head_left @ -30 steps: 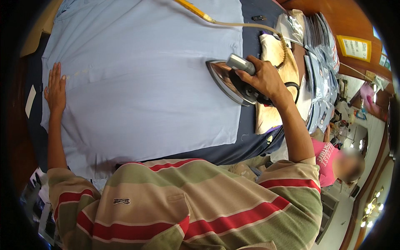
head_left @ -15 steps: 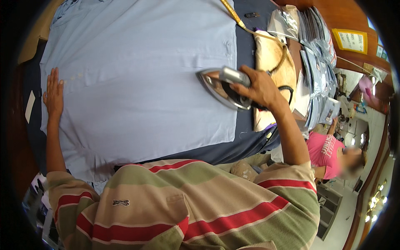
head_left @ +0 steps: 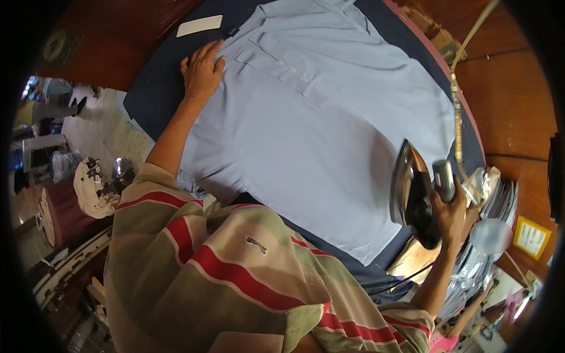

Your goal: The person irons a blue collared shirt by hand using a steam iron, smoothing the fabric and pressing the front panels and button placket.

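Observation:
A light blue shirt is spread over a dark blue cloth, with a short buttoned placket toward its upper left. My left hand lies with fingers stretched out at the shirt's left edge, holding nothing. My right hand is wrapped round the handle of a clothes iron near the shirt's right end. The iron is tilted on its side, its shiny soleplate edge turned to the left. Whether it touches the cloth, I cannot tell.
A white card lies beyond my left hand. On the right are a cream folded cloth, bagged garments and a hanging cord. A co-worker's arm shows at lower right.
The iron has gone from lying on the shirt to a tilted, turned position by its right end. My view has swung round; my left hand still rests at the shirt's edge.

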A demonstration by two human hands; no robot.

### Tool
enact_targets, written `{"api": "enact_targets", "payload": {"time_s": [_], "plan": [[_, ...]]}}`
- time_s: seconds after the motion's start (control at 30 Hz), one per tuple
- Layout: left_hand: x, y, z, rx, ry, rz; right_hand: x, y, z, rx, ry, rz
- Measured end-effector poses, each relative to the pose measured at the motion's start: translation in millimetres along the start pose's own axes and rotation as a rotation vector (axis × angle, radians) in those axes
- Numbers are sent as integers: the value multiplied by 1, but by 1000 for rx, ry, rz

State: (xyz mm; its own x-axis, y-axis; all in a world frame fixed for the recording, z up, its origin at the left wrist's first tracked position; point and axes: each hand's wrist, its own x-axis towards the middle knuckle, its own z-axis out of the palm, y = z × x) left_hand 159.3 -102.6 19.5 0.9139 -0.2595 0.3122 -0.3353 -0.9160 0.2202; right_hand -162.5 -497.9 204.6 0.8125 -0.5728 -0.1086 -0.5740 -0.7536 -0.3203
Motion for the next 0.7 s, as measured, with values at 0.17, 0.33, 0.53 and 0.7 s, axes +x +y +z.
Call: {"api": "enact_targets", "payload": {"time_s": [0.17, 0.33, 0.53, 0.7], "plan": [[-1, 2, -8, -48, -22, -20, 77, -96, 20, 148, -171, -322], [-14, 29, -2, -233, 54, 149, 147, -173, 50, 130, -292, -514], [-55, 137, 17, -472, 21, 702, 221, -180, 71, 152, -261, -563], [49, 92, 42, -553, 212, 357, 207, -126, 47, 117, -210, -444]]}}
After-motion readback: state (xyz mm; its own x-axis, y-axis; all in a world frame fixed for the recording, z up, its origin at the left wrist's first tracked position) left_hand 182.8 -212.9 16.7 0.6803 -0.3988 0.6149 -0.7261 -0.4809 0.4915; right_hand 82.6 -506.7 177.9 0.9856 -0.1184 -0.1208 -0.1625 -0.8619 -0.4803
